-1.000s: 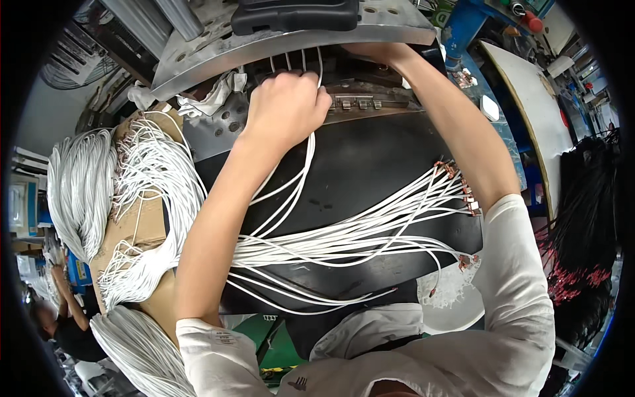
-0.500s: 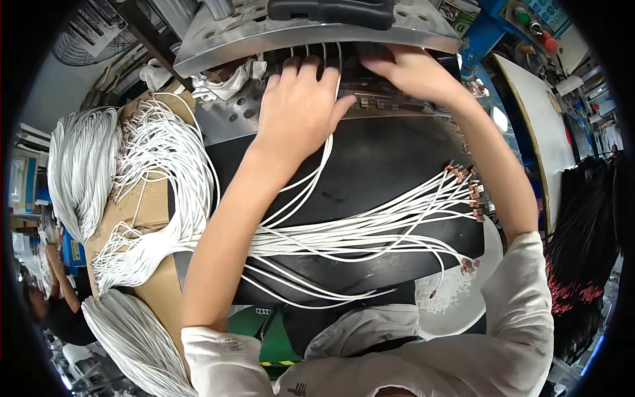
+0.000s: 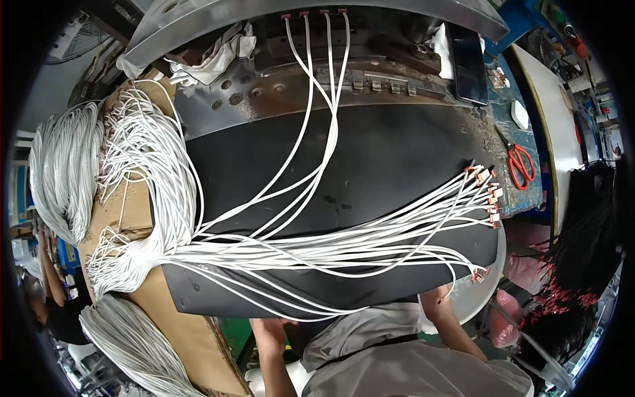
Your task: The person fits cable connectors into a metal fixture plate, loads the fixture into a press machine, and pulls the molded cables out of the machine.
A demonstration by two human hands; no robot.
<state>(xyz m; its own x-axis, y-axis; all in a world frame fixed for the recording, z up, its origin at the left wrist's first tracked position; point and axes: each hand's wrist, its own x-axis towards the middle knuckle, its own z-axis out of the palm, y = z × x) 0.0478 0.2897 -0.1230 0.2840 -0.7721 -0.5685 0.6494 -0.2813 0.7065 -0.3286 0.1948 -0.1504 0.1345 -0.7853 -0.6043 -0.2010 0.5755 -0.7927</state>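
At the near edge of a black mat, my left hand is low, its fingers hidden beneath the edge. My right hand is also at that edge, farther right beside a white basin, and its fingers are out of sight too. Several white cables run up from the mat to the metal press, their ends in small reddish-brown pieces under its edge. Across the mat lies a bundle of white cables, with copper-coloured connectors at its right end.
Big white cable bundles lie on cardboard at left. Red-handled scissors, a small white case and a dark phone are at right. Black cables with red ends hang beyond. Another person is at far left.
Both hands have come down from the press to the mat's near edge. The several cables that my left hand was at now stay up at the press without it.
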